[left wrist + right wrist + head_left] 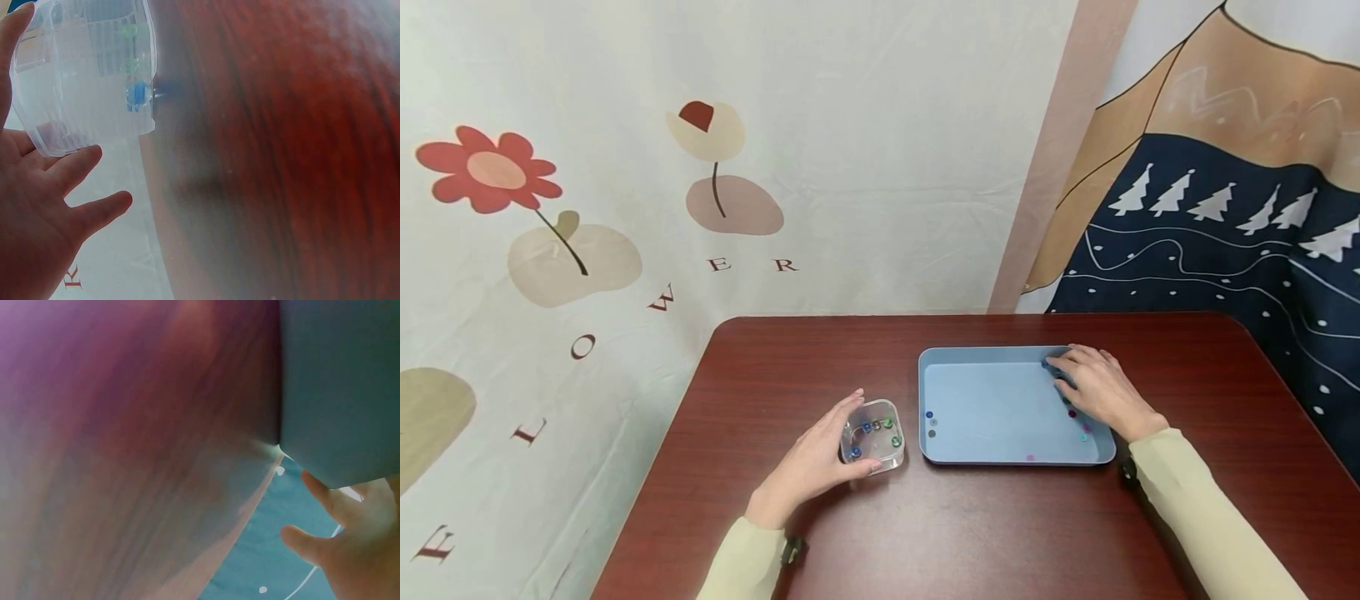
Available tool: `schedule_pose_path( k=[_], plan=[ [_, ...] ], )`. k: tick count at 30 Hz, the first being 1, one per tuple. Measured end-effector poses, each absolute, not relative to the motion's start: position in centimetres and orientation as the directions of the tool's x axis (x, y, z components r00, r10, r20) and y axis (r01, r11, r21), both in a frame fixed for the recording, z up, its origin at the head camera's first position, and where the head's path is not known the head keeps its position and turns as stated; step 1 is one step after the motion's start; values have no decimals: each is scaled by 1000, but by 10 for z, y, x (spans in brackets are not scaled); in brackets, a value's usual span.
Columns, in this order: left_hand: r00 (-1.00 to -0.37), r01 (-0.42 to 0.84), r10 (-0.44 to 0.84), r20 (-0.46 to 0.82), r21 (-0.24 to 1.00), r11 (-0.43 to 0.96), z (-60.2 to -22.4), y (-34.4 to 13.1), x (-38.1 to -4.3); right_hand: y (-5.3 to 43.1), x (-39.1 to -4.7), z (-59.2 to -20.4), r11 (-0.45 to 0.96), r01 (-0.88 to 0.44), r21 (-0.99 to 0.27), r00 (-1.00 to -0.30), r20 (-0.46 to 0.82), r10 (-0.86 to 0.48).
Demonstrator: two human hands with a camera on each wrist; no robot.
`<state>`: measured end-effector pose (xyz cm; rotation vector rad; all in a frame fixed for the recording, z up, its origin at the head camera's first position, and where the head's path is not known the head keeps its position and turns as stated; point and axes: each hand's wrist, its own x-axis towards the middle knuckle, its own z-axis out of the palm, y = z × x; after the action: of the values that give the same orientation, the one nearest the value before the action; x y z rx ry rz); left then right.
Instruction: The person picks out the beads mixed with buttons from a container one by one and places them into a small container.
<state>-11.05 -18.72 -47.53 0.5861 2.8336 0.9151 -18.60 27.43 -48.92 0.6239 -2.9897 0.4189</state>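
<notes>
My left hand (811, 457) grips a small clear plastic box (891, 460) on the left part of the table, its thumb on the near side and fingers round the far side. Several blue and green beads (887, 422) lie inside. In the left wrist view, the box (81, 75) stands between my thumb and fingers, with a blue bead (135, 95) showing through its wall. Over the far right corner of a light blue tray (985, 400), my right hand (1101, 392) reaches in, thumb and index fingertip apart. Its fingertips are hidden in the right wrist view.
Inside the tray, a few dark and blue beads (929, 414) lie at the left. A pink bead (1030, 457) sits by the near wall, and small coloured beads (1084, 433) lie at the right. The brown wooden table (985, 533) meets a printed curtain (880, 167) behind.
</notes>
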Motion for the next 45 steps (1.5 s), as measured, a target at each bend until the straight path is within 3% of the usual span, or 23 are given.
schedule_pose_path(
  k=[32, 45],
  plan=[
    [-921, 325, 388, 22, 591, 738, -476, -188, -111, 277, -178, -489, 875, -395, -279, -918, 151, -366],
    [-919, 332, 395, 22, 587, 739, -476, -188, -112, 280, -164, -474, 856, -407, -318, -894, 330, -303]
  ],
)
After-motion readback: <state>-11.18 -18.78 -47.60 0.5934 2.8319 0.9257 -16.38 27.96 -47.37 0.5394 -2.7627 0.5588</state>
